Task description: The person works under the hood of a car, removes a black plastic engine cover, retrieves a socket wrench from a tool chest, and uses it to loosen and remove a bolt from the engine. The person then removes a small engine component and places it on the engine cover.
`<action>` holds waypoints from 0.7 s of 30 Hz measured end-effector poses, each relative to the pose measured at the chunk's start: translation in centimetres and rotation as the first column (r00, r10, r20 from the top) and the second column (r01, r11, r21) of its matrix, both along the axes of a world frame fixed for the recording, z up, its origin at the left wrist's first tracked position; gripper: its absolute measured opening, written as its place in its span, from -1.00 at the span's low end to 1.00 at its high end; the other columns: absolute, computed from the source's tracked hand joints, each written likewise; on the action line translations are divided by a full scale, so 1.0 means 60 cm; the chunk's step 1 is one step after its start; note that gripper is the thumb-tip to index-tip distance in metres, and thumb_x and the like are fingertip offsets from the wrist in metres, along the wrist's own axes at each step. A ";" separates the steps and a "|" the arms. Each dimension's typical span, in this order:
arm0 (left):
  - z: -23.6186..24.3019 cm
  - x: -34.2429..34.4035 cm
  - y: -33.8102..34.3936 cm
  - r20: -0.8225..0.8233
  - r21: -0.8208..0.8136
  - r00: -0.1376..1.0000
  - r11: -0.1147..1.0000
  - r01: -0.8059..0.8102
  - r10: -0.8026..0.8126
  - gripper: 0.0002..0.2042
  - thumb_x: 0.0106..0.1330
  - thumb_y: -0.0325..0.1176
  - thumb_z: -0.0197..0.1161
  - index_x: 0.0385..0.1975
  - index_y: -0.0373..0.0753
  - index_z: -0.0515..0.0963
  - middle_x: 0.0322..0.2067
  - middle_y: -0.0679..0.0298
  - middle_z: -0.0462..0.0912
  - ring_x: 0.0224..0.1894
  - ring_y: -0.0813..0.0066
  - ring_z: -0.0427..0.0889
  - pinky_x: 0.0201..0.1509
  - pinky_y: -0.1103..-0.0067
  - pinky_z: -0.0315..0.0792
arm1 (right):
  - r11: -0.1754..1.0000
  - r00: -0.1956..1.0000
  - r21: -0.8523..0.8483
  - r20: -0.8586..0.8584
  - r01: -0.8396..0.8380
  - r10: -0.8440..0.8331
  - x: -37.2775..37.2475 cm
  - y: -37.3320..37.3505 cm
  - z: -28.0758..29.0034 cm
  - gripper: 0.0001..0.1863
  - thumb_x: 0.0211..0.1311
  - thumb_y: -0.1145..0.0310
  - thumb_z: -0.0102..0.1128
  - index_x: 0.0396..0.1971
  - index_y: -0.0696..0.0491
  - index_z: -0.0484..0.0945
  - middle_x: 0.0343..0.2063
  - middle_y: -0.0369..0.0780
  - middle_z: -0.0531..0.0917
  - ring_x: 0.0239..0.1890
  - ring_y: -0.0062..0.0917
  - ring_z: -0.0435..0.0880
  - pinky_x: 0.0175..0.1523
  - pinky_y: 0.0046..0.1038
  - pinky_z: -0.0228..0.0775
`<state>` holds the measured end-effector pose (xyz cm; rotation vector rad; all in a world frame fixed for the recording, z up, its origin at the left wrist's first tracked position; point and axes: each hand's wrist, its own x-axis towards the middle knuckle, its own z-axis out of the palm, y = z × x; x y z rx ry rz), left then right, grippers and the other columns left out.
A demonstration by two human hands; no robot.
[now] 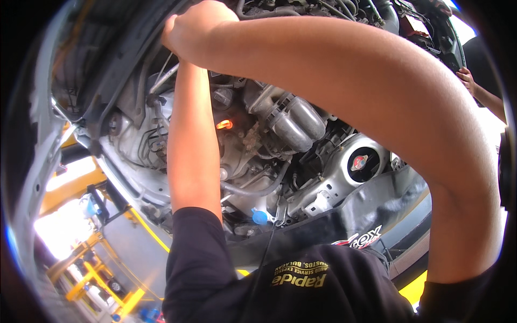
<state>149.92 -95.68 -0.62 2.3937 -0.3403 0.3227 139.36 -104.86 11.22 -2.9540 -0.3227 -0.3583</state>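
Note:
Both my arms reach up to the far upper left of a car's engine bay. My right hand (196, 33) is curled near the dark edge there (145, 32), on what I cannot make out. My left forearm (193, 140) runs up beneath it, and its hand is hidden behind the right one. A thin metal rod (163, 78) slants just left of my wrists. Below lie an orange loop handle (224, 124), a grey ribbed engine part (299, 124), a round cap in a metal panel (360, 162) and a blue cap (259, 216).
A black cover (393, 191) lies along the car's near edge. Another person's hand (466, 79) rests at the bay's far right. Grey bodywork (40, 151) rises on the left, with yellow workshop equipment (91, 274) beyond at the lower left. More hoses and engine parts line the top.

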 end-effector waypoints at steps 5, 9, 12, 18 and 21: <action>-0.002 -0.005 0.027 -0.171 -0.328 0.972 0.939 0.100 -0.164 -0.69 0.45 -0.02 0.09 -0.21 -0.14 0.57 -0.21 0.26 0.62 -0.09 0.43 0.57 0.09 0.46 0.45 | 0.976 0.981 -0.218 -0.191 -0.022 -0.020 -0.016 0.011 0.028 -0.35 0.10 0.40 0.47 0.19 0.30 0.46 -0.12 -0.15 0.79 -0.09 -0.29 0.82 -0.18 -0.27 0.68; 0.001 0.013 0.055 -0.376 -0.828 0.800 0.557 -0.063 -0.468 -0.65 0.51 0.03 0.06 -0.18 -0.14 0.56 -0.27 0.28 0.62 -0.15 0.45 0.58 0.07 0.47 0.44 | 0.997 0.937 0.049 -0.349 0.052 -0.032 -0.015 0.034 0.025 -0.38 0.16 0.41 0.38 0.19 0.34 0.43 -0.16 -0.12 0.78 -0.16 -0.32 0.83 -0.18 -0.31 0.69; 0.022 -0.002 0.067 -0.387 -0.922 0.742 0.201 -0.332 -0.548 -0.60 0.53 0.00 -0.01 -0.27 -0.23 0.56 -0.43 0.25 0.57 -0.36 0.46 0.57 -0.19 0.52 0.47 | 0.805 0.842 0.564 -0.513 0.184 0.167 -0.011 0.027 0.011 -0.41 0.20 0.42 0.32 0.19 0.37 0.40 -0.18 -0.10 0.77 -0.21 -0.35 0.83 -0.18 -0.34 0.70; 0.021 0.016 0.080 -0.224 -0.971 0.689 0.216 -0.100 -0.689 -0.60 0.51 -0.02 -0.03 -0.33 -0.22 0.58 -0.56 0.28 0.49 -0.50 0.40 0.49 -0.39 0.47 0.44 | 0.309 0.633 0.816 -0.575 0.488 0.519 -0.073 -0.040 0.082 -0.47 0.26 0.47 0.17 0.19 0.40 0.34 -0.26 -0.08 0.74 -0.29 -0.43 0.83 -0.18 -0.48 0.72; 0.018 0.022 0.076 -0.292 -0.956 0.697 0.229 -0.185 -0.655 -0.64 0.48 0.01 0.07 -0.33 -0.15 0.59 -0.56 0.33 0.49 -0.53 0.42 0.47 -0.41 0.50 0.42 | 0.214 0.652 0.808 -0.574 0.549 0.495 -0.079 -0.028 0.089 -0.48 0.26 0.50 0.15 0.21 0.35 0.34 -0.28 -0.11 0.74 -0.33 -0.44 0.82 -0.16 -0.50 0.72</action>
